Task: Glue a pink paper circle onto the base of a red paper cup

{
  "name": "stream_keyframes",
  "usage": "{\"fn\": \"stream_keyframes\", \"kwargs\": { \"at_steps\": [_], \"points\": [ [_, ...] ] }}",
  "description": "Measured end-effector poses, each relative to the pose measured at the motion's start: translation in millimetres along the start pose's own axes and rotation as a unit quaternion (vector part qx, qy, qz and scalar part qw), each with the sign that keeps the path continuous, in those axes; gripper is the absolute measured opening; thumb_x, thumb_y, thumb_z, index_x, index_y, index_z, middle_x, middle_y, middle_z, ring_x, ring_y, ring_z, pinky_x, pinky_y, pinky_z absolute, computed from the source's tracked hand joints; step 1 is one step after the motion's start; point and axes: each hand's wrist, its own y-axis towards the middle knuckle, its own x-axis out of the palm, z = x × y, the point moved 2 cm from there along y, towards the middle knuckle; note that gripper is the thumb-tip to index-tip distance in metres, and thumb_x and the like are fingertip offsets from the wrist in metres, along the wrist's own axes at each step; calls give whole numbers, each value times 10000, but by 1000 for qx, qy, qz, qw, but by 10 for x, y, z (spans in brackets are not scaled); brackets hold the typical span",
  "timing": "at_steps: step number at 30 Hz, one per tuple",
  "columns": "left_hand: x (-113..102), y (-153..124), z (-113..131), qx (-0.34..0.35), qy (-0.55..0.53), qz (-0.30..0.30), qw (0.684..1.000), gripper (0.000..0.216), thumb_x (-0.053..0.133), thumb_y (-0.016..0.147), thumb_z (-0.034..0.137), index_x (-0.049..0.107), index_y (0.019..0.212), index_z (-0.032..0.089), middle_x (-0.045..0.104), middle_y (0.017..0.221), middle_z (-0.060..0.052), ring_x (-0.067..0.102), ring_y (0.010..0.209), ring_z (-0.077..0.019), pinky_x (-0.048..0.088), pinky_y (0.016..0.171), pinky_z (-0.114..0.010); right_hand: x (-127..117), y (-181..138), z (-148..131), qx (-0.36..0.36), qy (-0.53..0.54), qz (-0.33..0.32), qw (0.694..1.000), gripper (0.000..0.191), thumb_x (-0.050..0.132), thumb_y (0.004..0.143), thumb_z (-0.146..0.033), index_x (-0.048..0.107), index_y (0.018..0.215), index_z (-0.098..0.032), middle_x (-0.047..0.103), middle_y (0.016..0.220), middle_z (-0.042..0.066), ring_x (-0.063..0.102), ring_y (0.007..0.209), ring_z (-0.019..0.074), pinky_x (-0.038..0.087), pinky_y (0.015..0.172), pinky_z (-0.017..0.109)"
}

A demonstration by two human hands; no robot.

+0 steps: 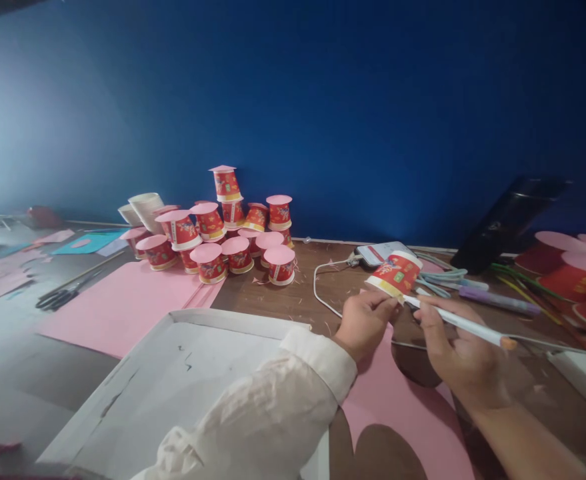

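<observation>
My left hand [365,323], in a white sleeve, has its fingers closed on the rim of a tilted red patterned paper cup [399,270]. My right hand [465,353] grips a slim white pen-like tool [460,319] with an orange end. Its tip meets the cup's rim beside my left thumb, though I cannot make out whether it marks anything. Below both hands lies a pink paper sheet [407,427] with large round cut-outs. Behind the cup rests a phone [385,253] with a white cable [317,273].
Several red cups topped with pink paper discs [207,261] are stacked at the back. A white box lid [197,373], pink card sheets [137,307] and scissors [60,297] lie left. Rightward are a black bottle [507,220], a purple marker [500,301] and more red cups [580,275].
</observation>
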Motion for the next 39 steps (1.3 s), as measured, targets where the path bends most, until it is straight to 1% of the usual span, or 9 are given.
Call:
{"fn": "stream_keyframes", "kwargs": {
  "at_steps": [6, 11, 19, 22, 27, 30, 33, 36, 39],
  "points": [
    [50, -50, -14, -5, 51, -28, 998, 262, 606, 831, 336, 581, 607, 202, 546, 656, 10, 485, 697, -152, 388, 693, -292, 13, -15, -5, -9, 18, 2, 1000, 218, 601, 997, -374, 735, 1054, -211, 778, 901, 85, 750, 848, 239, 600, 826, 379],
    [53, -66, -19, 57, 94, -56, 992, 306, 580, 860, 290, 512, 573, 208, 515, 646, 14, 472, 700, -151, 369, 701, -298, 36, -19, -8, -25, 26, 6, 999, 189, 615, 991, -325, 732, 1073, -201, 783, 938, 91, 751, 891, 235, 592, 850, 372],
    [12, -3, -47, 79, 105, -4, 991, 320, 585, 885, 239, 525, 573, 201, 524, 638, 20, 467, 716, -148, 401, 755, -285, -1, 21, -10, -29, 2, 12, 999, 189, 594, 1000, -332, 724, 1057, -208, 765, 863, 70, 748, 855, 221, 597, 840, 353],
    [23, -13, -68, 76, 104, -23, 991, 297, 594, 897, 254, 578, 606, 197, 564, 675, 14, 497, 734, -150, 414, 762, -282, -7, 32, 5, -25, 16, 14, 999, 182, 590, 1001, -322, 719, 1065, -211, 762, 862, 64, 750, 837, 213, 601, 833, 349],
    [53, -65, -69, 51, 112, -53, 991, 277, 611, 891, 296, 616, 631, 199, 601, 700, 4, 532, 745, -154, 423, 760, -282, 0, 31, 35, -20, 29, 15, 999, 181, 610, 990, -330, 724, 1066, -213, 779, 955, 91, 760, 866, 235, 609, 851, 389],
    [48, -42, -77, 21, 63, -33, 997, 258, 638, 858, 301, 640, 626, 188, 609, 692, -6, 539, 753, -160, 435, 763, -293, -8, 35, 36, -17, 28, 15, 999, 184, 602, 995, -321, 720, 1078, -209, 776, 931, 88, 761, 865, 233, 611, 851, 387],
    [40, 2, -103, -42, -61, -4, 997, 243, 713, 811, 371, 707, 690, 160, 660, 736, -31, 583, 768, -171, 467, 791, -321, -23, 44, 18, -23, 14, 12, 1000, 188, 587, 1004, -318, 718, 1083, -209, 771, 889, 78, 762, 862, 230, 611, 847, 376],
    [38, 28, -107, -93, -173, 0, 981, 373, 832, 712, 498, 762, 766, 136, 715, 809, -65, 644, 804, -192, 505, 875, -371, -28, 46, 2, -30, 3, 15, 999, 189, 591, 1003, -324, 721, 1082, -212, 772, 897, 77, 759, 859, 226, 611, 842, 365],
    [30, 35, -80, -106, -218, -10, 970, 501, 917, 591, 575, 784, 775, 128, 738, 844, -85, 669, 826, -199, 518, 928, -395, -20, 39, 9, -22, 9, 21, 1000, 197, 595, 1003, -332, 723, 1096, -215, 772, 903, 74, 754, 833, 217, 610, 826, 356]
  ]
}}
